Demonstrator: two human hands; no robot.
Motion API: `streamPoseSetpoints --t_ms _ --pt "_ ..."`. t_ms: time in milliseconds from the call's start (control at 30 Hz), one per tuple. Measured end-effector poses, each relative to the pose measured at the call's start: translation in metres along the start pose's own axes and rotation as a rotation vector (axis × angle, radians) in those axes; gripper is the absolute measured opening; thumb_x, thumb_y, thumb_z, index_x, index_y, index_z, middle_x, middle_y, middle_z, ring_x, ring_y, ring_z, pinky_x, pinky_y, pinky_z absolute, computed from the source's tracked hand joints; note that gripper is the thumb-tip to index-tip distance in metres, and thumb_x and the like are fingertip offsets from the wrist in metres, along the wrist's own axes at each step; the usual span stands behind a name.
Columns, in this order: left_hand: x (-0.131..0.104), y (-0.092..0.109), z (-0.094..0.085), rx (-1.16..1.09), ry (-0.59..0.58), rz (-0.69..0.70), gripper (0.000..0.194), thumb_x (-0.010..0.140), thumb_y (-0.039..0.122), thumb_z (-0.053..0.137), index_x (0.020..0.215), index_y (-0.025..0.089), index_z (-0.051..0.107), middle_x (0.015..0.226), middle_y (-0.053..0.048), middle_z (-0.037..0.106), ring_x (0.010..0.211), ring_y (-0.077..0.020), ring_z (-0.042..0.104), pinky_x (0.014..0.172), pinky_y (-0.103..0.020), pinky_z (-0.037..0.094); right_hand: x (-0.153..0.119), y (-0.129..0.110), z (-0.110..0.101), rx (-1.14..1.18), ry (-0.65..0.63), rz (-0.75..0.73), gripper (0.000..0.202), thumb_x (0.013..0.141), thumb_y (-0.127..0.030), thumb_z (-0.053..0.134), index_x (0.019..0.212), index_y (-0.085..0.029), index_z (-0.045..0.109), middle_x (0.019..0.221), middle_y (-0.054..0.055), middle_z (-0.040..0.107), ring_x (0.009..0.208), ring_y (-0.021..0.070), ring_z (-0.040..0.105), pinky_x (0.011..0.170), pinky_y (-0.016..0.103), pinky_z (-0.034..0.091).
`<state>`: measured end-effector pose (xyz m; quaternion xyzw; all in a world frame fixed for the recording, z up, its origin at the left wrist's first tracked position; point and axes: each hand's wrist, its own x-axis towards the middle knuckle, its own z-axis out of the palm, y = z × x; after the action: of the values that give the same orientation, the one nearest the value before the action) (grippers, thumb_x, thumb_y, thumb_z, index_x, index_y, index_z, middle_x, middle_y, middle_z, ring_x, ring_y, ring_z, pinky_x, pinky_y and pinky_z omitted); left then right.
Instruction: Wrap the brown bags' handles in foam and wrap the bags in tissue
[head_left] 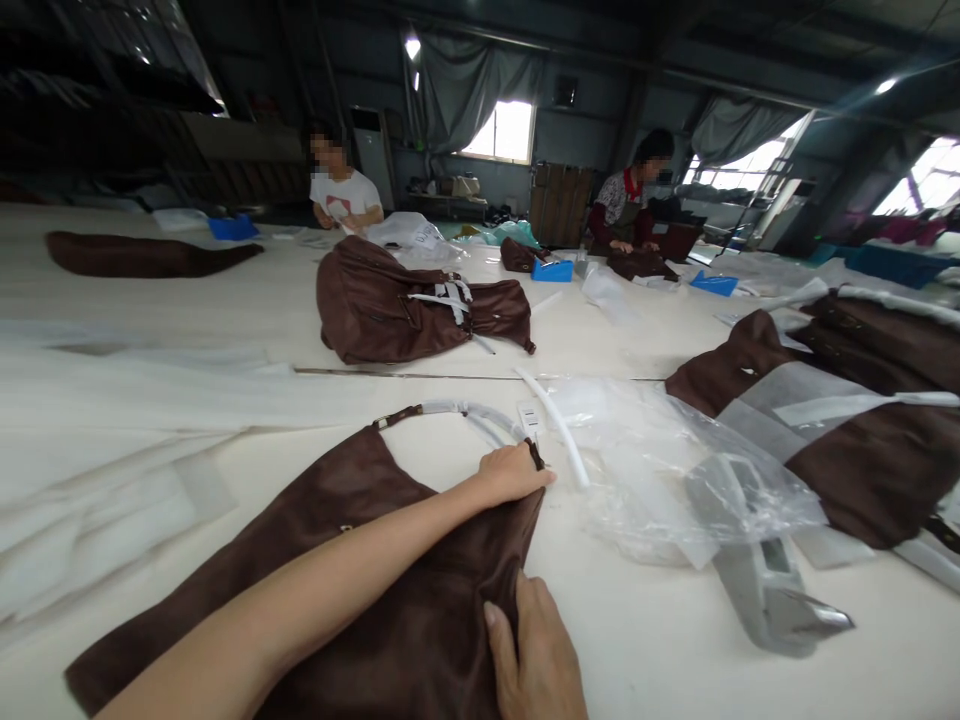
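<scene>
The brown bag [360,570] lies flat on the near table [225,300], soft and matte, its wrapped handle [457,410] arching at the far end. Left hand [514,472] is clamped on its far corner, right hand [536,650] pinches its right edge. Its near end is cut off; its long axis runs near-left to far-right.

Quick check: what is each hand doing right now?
Left hand: closed on the brown bag at its top corner.
Right hand: gripping the bag's side edge.

1 head-worn view looks forward and down, close over the table [645,640].
</scene>
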<state>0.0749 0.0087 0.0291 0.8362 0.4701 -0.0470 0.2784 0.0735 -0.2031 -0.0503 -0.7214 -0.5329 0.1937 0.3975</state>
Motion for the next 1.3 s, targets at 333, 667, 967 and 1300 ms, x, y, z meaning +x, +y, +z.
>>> streamPoseSetpoints --t_ms 333,667,967,1300 --pt "-0.022 -0.043 0.015 -0.474 0.134 0.107 0.013 0.076 0.027 0.062 0.077 0.017 0.07 0.087 -0.004 0.071 0.09 -0.0206 0.065 0.083 -0.03 0.05 0.023 -0.009 -0.03 0.251 -0.263 0.068 0.044 0.101 -0.049 0.037 0.107 -0.021 0.069 0.089 0.007 0.07 0.082 0.0223 0.067 0.075 0.031 0.053" --pt "-0.039 -0.06 -0.001 -0.693 0.337 0.309 0.021 0.075 0.034 0.061 0.08 0.018 0.073 0.089 -0.004 0.071 0.091 -0.0216 0.063 0.09 -0.032 0.046 0.172 0.027 -0.022 -0.196 -0.025 -0.307 0.044 0.086 -0.013 0.044 0.124 -0.021 0.065 0.13 0.013 0.062 0.127 0.0269 0.052 0.113 0.05 0.035" --pt "-0.048 -0.071 -0.019 -0.424 0.37 0.341 0.013 0.079 0.03 0.059 0.081 0.023 0.069 0.092 -0.002 0.072 0.107 -0.0258 0.059 0.109 -0.046 0.028 0.135 0.007 -0.041 -0.359 -0.162 -0.323 0.03 0.099 -0.027 0.041 0.077 -0.02 0.06 0.075 0.004 0.068 0.079 0.0225 0.064 0.109 0.056 0.031" --pt "-0.04 -0.071 0.005 -0.21 0.255 0.225 0.023 0.092 0.035 0.04 0.094 0.022 0.059 0.093 -0.004 0.071 0.087 -0.0217 0.065 0.083 -0.034 0.047 0.105 -0.006 -0.057 -0.136 -0.355 -0.045 0.028 0.096 -0.035 0.043 0.077 -0.022 0.058 0.064 0.0 0.063 0.064 0.0186 0.06 0.071 0.031 0.044"
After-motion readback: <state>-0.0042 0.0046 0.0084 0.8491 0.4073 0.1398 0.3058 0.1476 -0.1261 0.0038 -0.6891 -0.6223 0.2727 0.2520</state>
